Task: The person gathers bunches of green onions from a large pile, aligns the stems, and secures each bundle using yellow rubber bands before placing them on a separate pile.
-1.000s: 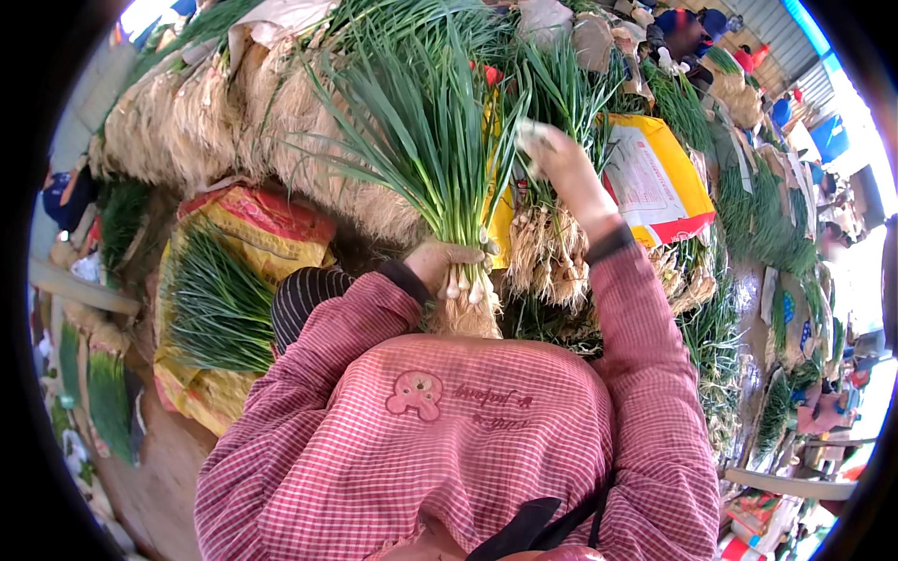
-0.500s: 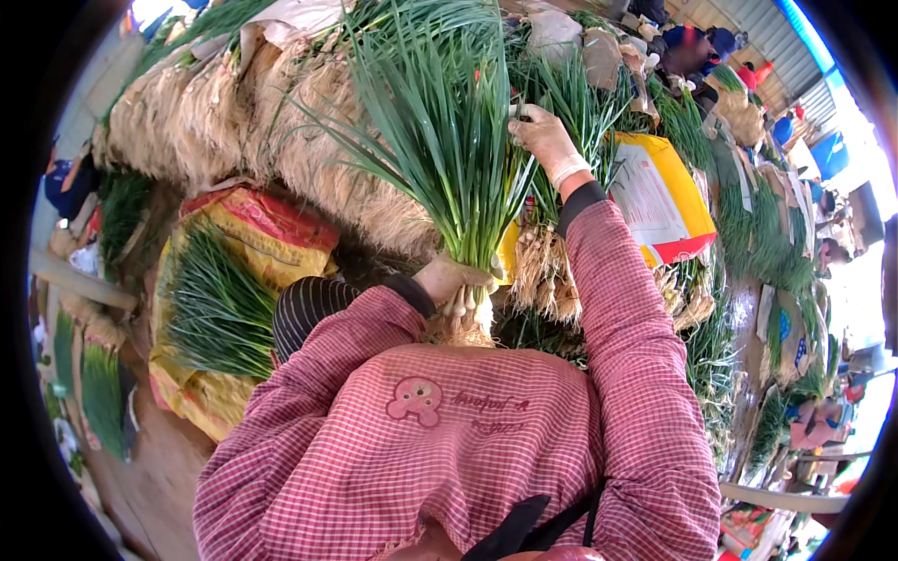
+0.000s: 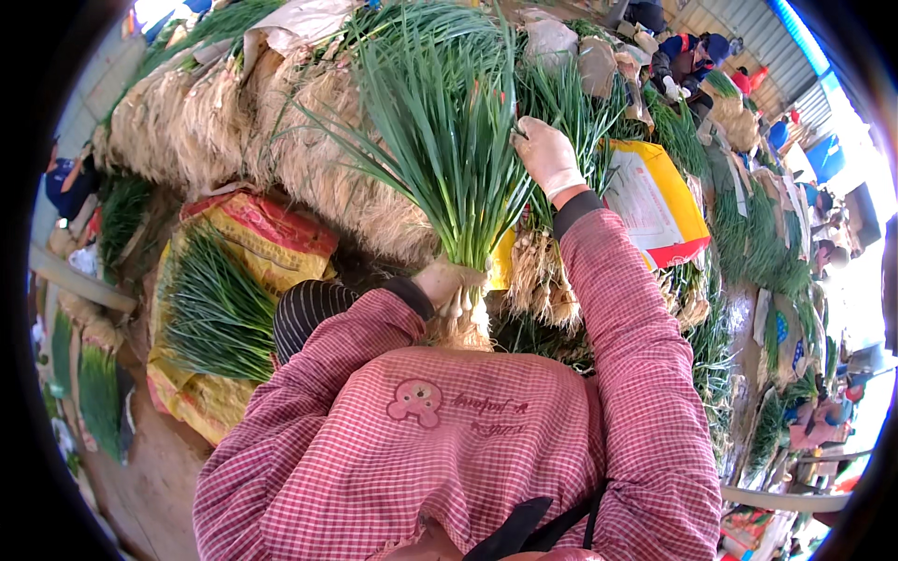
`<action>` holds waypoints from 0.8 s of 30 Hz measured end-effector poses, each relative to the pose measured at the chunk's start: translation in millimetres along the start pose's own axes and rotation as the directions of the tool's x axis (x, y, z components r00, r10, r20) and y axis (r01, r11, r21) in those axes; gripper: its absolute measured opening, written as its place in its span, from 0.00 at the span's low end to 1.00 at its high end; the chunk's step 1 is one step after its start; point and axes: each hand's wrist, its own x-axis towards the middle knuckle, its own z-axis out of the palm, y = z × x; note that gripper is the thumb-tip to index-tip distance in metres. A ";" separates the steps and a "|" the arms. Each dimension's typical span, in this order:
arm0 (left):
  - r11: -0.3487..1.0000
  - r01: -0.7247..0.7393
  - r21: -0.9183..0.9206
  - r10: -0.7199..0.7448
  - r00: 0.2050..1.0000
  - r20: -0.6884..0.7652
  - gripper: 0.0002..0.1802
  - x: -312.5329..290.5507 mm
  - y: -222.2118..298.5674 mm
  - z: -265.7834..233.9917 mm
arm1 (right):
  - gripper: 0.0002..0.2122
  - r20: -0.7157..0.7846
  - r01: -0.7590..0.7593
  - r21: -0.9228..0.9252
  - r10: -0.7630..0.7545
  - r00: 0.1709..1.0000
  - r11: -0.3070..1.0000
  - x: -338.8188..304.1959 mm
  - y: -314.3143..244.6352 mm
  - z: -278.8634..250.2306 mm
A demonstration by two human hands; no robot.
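A thick bunch of scallions (image 3: 458, 178) stands upright before my chest, green leaves fanning up and away, white bulbs and pale roots at the bottom. My left hand (image 3: 438, 280), in a pale glove, is closed round the stems just above the bulbs. Higher up, at the right edge of the leaves, my gloved right hand (image 3: 545, 157) has its fingers curled in. Whatever those fingertips pinch is hidden. Behind and below the right hand, more scallions with tan roots (image 3: 543, 276) lie beside a yellow, white and red bag (image 3: 659, 201).
A long heap of scallions with shaggy roots (image 3: 196, 122) stretches across the far left. Nearer, a yellow and red sack (image 3: 201, 393) bears another green bunch (image 3: 215, 309). At the far right a person (image 3: 687, 65) in a dark cap works among more scallion piles (image 3: 762, 234).
My right hand has shifted slightly down along the leaf edge, its fingers now more curled. The left hand keeps its hold on the bunch. The far person has leaned into fuller view.
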 end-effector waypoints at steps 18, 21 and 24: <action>0.992 0.124 0.004 -0.124 0.992 0.034 0.10 -19.5 53.3 15.6 | 0.08 -0.335 -0.100 -0.047 0.078 0.939 0.994 8.1 151.5 -29.1; 0.996 0.022 0.083 -0.017 0.998 -0.058 0.13 25.0 -26.3 -12.9 | 0.11 -0.305 -0.274 0.200 0.325 0.895 0.941 20.8 163.7 -84.9; 0.995 0.090 -0.031 -0.090 0.996 -0.019 0.15 -2.8 6.2 -1.6 | 0.12 0.172 -0.244 0.351 0.194 0.966 0.904 15.9 64.0 -94.5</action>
